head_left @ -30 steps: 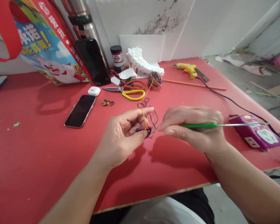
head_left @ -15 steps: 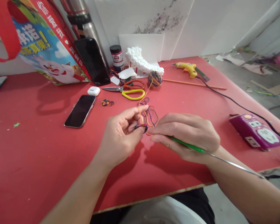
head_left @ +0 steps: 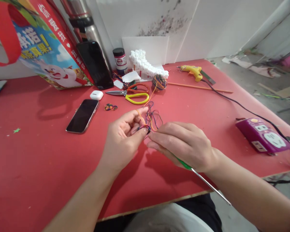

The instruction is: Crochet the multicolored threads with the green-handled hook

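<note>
My left hand (head_left: 124, 138) pinches a small dark multicoloured piece of crochet (head_left: 144, 128) between thumb and fingers. Orange yarn (head_left: 141, 116) runs over its raised forefinger towards a multicoloured yarn ball (head_left: 159, 82) farther back. My right hand (head_left: 183, 143) is closed round a crochet hook (head_left: 186, 165) with a green grip and a long metal shaft pointing back towards me. The fingertips of that hand are beside the crochet piece, and the hook's tip is hidden there. Loose loops of thin yarn (head_left: 154, 117) lie just beyond both hands.
Scissors (head_left: 136, 97), a small yarn piece (head_left: 110, 107), a phone (head_left: 83, 116) and a white earphone case (head_left: 96, 95) lie on the red table. A yellow glue gun (head_left: 192, 72) trails its cable to a purple power socket (head_left: 264, 135) at right. A bag (head_left: 60, 61) stands back left.
My right hand has moved left, closer to the crochet piece, and the hook's shaft now slopes more steeply. My left forefinger has shifted slightly left with the orange yarn over it.
</note>
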Demonstrator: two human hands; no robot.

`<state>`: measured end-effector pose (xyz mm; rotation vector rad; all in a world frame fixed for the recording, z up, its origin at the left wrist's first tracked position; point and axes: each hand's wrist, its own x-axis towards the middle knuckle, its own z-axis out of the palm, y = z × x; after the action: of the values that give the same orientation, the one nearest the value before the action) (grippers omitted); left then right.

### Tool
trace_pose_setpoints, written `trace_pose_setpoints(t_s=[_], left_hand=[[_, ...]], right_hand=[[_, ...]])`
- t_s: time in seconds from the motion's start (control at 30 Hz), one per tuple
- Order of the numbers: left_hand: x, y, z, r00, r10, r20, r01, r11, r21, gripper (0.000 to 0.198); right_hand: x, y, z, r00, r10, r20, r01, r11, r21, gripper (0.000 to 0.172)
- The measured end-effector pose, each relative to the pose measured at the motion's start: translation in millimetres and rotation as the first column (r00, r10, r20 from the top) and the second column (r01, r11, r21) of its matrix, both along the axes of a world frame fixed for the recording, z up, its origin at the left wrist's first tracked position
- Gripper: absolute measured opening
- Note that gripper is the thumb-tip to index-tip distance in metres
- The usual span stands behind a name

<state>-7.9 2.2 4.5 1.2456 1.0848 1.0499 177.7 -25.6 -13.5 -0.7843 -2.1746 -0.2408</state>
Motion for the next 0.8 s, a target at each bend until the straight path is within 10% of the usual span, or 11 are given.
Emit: trace_pose_setpoints(t_s=[0.4, 0.53, 0.8], left_hand=[[1.9, 0.2, -4.5, 0.948, 0.063, 0.311, -0.008, 0.985, -0.175, 0.040], [-2.1, 3.6, -5.8, 0.953, 0.095, 0.286, -0.067, 0.992, -0.107, 0.040], [-0.6, 2.5, -3.7, 0.945, 0.104, 0.311, -0.089, 0.994, -0.062, 0.035]], right_hand=[[-0.9, 4.3, -5.9, 0.996, 0.040, -0.075, -0.039, 0.999, 0.014, 0.016], [-0.1, 3.8, -3.1, 0.995, 0.052, -0.081, -0.054, 0.998, -0.021, 0.032], [-2.9, 1.8, -5.0, 0.996, -0.054, -0.076, 0.052, 0.998, -0.030, 0.011]])
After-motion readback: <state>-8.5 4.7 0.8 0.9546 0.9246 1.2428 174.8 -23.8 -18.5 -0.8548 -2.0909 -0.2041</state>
